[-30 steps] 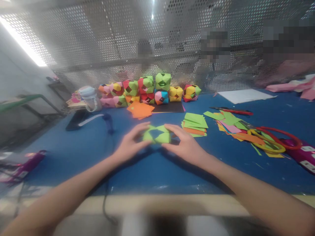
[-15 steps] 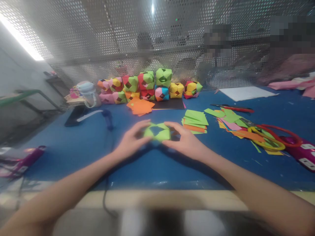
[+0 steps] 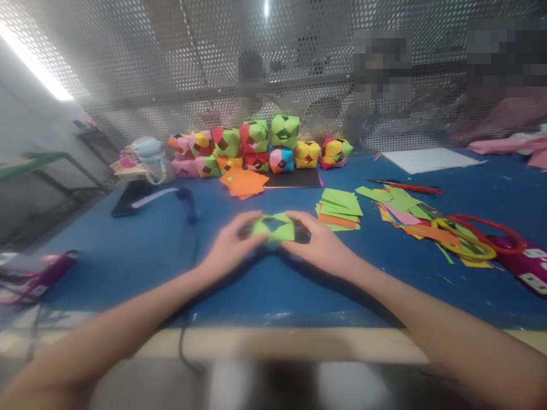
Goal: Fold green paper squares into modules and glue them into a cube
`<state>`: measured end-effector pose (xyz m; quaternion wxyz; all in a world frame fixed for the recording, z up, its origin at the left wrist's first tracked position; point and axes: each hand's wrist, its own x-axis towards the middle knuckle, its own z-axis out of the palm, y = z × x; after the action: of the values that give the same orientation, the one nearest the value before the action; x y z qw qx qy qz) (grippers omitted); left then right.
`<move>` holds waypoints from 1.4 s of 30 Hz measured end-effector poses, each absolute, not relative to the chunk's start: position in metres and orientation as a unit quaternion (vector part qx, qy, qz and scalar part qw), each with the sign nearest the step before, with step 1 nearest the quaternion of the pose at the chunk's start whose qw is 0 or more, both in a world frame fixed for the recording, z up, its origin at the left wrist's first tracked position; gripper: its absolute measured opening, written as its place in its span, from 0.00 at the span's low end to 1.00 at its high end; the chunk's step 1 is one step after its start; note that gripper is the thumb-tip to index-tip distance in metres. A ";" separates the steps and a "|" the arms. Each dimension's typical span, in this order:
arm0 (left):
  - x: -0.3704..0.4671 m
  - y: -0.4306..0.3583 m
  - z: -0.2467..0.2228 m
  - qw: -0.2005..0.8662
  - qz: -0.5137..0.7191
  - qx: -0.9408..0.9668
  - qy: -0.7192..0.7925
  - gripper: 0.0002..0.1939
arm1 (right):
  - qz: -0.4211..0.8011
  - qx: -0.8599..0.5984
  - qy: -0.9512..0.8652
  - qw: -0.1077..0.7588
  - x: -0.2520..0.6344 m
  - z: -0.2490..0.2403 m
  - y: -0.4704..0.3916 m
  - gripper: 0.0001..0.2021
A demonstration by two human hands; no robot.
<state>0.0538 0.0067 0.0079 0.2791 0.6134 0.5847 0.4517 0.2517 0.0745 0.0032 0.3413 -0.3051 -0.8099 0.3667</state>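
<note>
Between my two hands is a green folded-paper ball with a dark opening in its upper face. My left hand grips its left side, thumb in front and fingers behind. On the other side, my right hand holds it the same way, thumb at the front corner. The far fingers of both hands are partly hidden and a little blurred. Just beyond my right hand lies a stack of green and orange paper squares.
Colourful paper balls stand in a row along the mesh at the back. Orange paper pieces lie before them. To the right are paper scraps, red scissors and yellow scissors. A bottle and phone are at left.
Both hands keep hold of the green paper ball in nearly the same place. The view has shifted very slightly; nothing else has visibly moved.
</note>
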 end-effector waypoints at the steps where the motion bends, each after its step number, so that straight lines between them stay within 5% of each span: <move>1: 0.054 0.007 0.007 0.282 0.451 0.616 0.581 0.24 | 0.364 -0.307 -0.810 0.342 0.252 0.003 0.075 0.25; 42: 0.057 0.005 -0.007 0.190 0.447 0.651 0.584 0.29 | 0.288 -0.250 -0.861 0.338 0.256 -0.009 0.081 0.27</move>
<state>0.0574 0.0045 -0.0068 0.1902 0.6506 0.5839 0.4468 0.2560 0.0814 -0.0086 0.3377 -0.2500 -0.8606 0.2878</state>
